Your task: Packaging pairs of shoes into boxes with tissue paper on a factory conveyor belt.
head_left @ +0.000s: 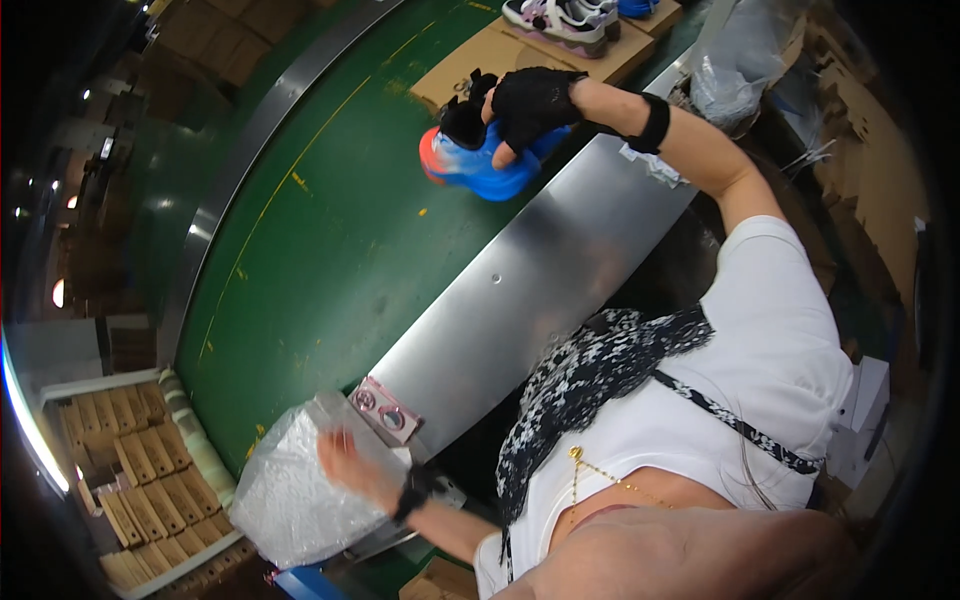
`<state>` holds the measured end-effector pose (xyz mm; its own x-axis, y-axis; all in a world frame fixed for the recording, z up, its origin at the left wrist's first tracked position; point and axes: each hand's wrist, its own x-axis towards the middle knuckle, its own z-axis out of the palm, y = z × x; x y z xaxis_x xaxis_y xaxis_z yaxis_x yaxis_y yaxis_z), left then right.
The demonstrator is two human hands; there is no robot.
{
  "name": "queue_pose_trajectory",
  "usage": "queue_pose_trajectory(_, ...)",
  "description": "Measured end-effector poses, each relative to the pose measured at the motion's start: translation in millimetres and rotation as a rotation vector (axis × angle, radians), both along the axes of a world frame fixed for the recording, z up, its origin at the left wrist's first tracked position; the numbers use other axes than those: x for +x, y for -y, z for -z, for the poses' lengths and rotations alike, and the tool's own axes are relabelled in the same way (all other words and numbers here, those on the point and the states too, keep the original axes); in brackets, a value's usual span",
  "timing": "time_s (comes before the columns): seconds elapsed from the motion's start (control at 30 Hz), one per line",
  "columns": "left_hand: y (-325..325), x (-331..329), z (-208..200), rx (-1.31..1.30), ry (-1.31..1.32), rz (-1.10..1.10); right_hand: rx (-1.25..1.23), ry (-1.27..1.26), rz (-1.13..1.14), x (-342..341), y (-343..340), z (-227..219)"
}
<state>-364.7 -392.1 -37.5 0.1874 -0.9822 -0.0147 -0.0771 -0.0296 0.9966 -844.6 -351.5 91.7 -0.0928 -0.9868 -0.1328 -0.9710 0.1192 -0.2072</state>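
Observation:
My right hand [530,110], in a black fingerless glove, is closed around a blue sneaker [500,180] with an orange-red end and black parts. It holds the shoe over the green conveyor belt, beside the belt's metal edge. Whether there is one shoe or a pair in this grip, I cannot make out. My left hand [355,470] is bare, with a black band at the wrist. Motion smears its fingers. It hovers above a pile of clear plastic bags [290,490], beside a small pink printed box or card [387,411].
Pale sneakers [570,22] with pink and dark parts stand on a cardboard box [640,40] at the far end. The steel ledge [500,290] borders the green belt [320,260]. Stacked brown cartons [150,470] fill a rack at lower left. Crumpled plastic [735,80] lies upper right.

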Motion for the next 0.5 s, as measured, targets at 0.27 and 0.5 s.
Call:
queue_pose_trajectory(0.27, 48, -209, -68, -0.172, 0.211, 0.888, 0.121, 0.085, -0.557, 100, 8, -10)
queue_pose_trajectory(0.5, 48, -199, -34, -0.097, 0.151, 0.94, -0.202, -0.021, -0.614, 106, -23, 32)
